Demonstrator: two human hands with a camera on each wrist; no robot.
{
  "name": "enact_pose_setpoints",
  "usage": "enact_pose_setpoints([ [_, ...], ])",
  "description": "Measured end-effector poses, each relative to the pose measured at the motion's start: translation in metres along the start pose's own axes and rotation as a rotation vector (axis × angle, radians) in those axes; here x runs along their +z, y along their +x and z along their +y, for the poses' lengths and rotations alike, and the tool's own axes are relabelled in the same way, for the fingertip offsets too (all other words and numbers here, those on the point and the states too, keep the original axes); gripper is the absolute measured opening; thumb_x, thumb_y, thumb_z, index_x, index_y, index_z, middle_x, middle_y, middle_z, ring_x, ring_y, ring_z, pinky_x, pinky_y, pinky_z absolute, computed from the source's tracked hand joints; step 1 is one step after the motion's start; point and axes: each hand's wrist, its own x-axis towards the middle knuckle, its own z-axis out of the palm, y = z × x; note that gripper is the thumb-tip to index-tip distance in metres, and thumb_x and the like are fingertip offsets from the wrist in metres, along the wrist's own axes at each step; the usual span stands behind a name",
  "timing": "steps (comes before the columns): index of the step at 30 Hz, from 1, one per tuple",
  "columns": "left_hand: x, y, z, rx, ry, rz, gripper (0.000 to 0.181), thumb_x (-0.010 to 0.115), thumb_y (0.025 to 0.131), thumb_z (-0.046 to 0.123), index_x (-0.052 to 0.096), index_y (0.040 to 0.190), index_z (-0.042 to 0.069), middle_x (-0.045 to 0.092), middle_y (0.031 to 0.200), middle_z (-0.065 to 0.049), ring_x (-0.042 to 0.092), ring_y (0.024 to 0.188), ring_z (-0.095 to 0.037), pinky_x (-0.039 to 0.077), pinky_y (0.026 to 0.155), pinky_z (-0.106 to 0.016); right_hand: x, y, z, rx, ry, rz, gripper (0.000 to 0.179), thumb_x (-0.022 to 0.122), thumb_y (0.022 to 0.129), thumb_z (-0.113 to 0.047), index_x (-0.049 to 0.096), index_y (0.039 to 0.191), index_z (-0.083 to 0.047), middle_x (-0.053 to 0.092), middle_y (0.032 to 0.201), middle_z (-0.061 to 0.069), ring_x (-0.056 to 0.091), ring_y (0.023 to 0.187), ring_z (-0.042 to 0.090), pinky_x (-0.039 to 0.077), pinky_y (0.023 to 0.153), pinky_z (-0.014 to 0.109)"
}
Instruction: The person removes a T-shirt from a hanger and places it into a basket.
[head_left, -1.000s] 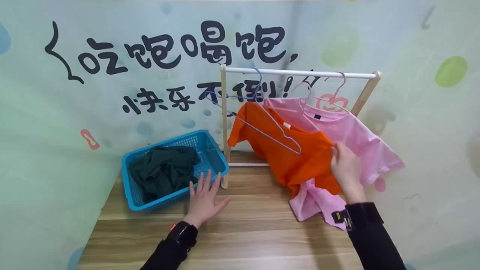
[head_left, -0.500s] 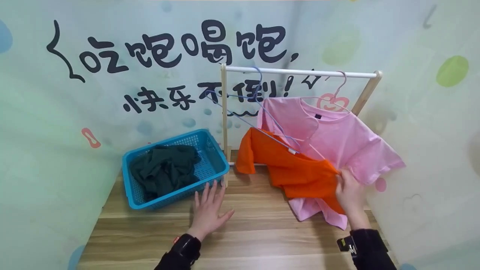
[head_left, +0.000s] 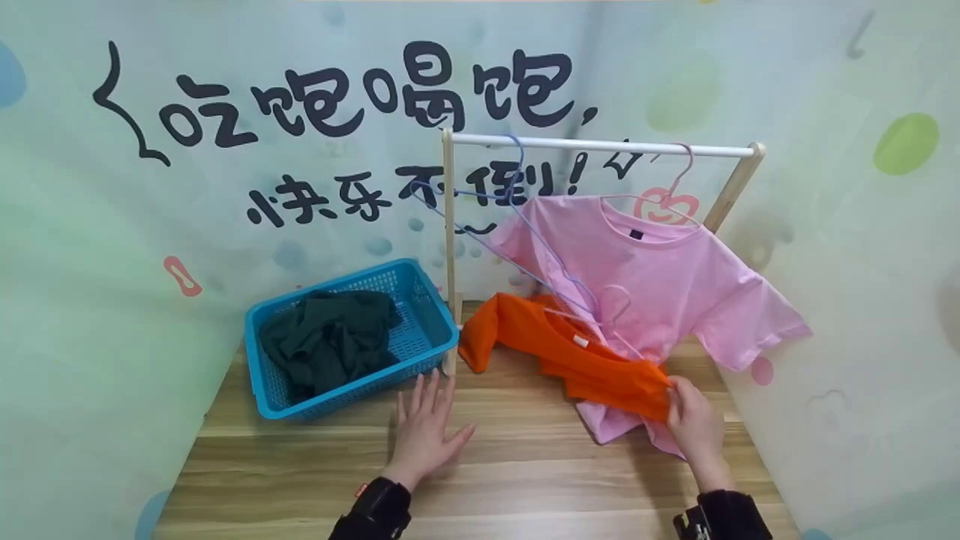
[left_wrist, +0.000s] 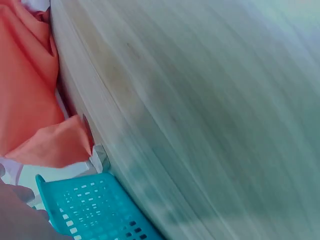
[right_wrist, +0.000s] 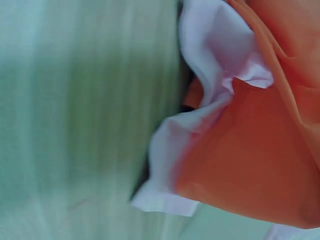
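Observation:
In the head view my right hand (head_left: 697, 429) pinches an orange T-shirt (head_left: 615, 379) by its right shoulder. A pink hanger (head_left: 619, 306) sits in the shirt's neck, its hook free of the rack. The shirt sags low over the table, in front of a pink T-shirt (head_left: 637, 285) that hangs from the rack. My left hand (head_left: 426, 435), fingers spread, is over the table just in front of a blue basket (head_left: 352, 397). Orange cloth (right_wrist: 255, 160) fills much of the right wrist view, where the hand itself is hidden.
A blue hanger (head_left: 517, 217) without clothing hangs at the left of the rack's white rail (head_left: 600, 145). Dark green cloth (head_left: 330, 337) lies crumpled in the basket. The rack's left wooden post (head_left: 449, 247) stands beside the basket, on the wooden table (head_left: 525, 480).
My right hand has lowered the orange T-shirt and its hanger from in front of the pink T-shirt towards the table. My left hand has drifted slightly back and right, away from the basket.

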Motion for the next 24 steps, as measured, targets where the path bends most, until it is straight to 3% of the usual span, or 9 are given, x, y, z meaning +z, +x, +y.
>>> enact_pose_setpoints([
  [6,0.004,0.004,0.018,-0.009,-0.025,-0.031,0.091,0.055,0.090,0.066,0.021,0.159,0.017,0.012,0.165,-0.011,0.008,0.149,-0.038,0.009,0.112,-0.067,0.006,-0.008,-0.002,-0.183,0.026,-0.026,0.022,0.066,0.078,0.005,0.064,0.099,-0.002,0.067,0.082,0.015,0.061,0.062,0.038,0.046,0.050,0.050],
  [9,0.003,0.008,0.030,0.018,-0.054,-0.012,0.091,0.059,0.090,0.063,0.020,0.159,0.018,0.011,0.165,-0.010,0.009,0.149,-0.037,0.011,0.112,-0.067,0.012,-0.009,-0.007,-0.267,0.027,-0.040,0.011,0.058,0.094,-0.010,0.065,0.099,-0.002,0.067,0.082,0.013,0.062,0.063,0.037,0.048,0.053,0.048],
  [12,0.001,0.012,0.041,0.057,-0.083,0.010,0.090,0.061,0.091,0.058,0.020,0.159,0.017,0.013,0.165,-0.010,0.010,0.149,-0.035,0.011,0.113,-0.066,0.018,-0.010,-0.015,-0.310,0.029,-0.054,0.034,0.043,0.106,-0.028,0.065,0.099,-0.004,0.068,0.080,0.012,0.063,0.062,0.034,0.049,0.054,0.045],
  [15,-0.002,0.017,0.053,0.088,-0.122,0.015,0.086,0.062,0.092,0.054,0.023,0.158,0.014,0.019,0.164,-0.009,0.012,0.149,-0.033,0.011,0.114,-0.064,0.024,-0.011,-0.024,-0.346,0.035,-0.066,0.042,0.038,0.108,-0.033,0.066,0.098,-0.005,0.068,0.079,0.009,0.063,0.061,0.031,0.049,0.052,0.043],
  [20,-0.010,0.023,0.069,0.131,-0.163,0.010,0.076,0.056,0.097,0.050,0.029,0.157,0.012,0.034,0.158,-0.007,0.028,0.145,-0.028,0.013,0.116,-0.060,0.031,-0.010,-0.037,-0.406,0.043,-0.077,0.037,0.040,0.108,-0.031,0.067,0.098,-0.007,0.069,0.079,0.006,0.064,0.062,0.029,0.051,0.054,0.041],
  [24,-0.018,0.027,0.078,0.164,-0.221,0.034,0.061,0.058,0.099,0.042,0.043,0.149,0.012,0.048,0.149,-0.006,0.045,0.136,-0.024,0.017,0.115,-0.058,0.034,-0.007,-0.043,-0.452,0.047,-0.080,0.037,0.039,0.108,-0.029,0.067,0.097,-0.008,0.068,0.078,0.004,0.064,0.062,0.027,0.050,0.054,0.039],
])
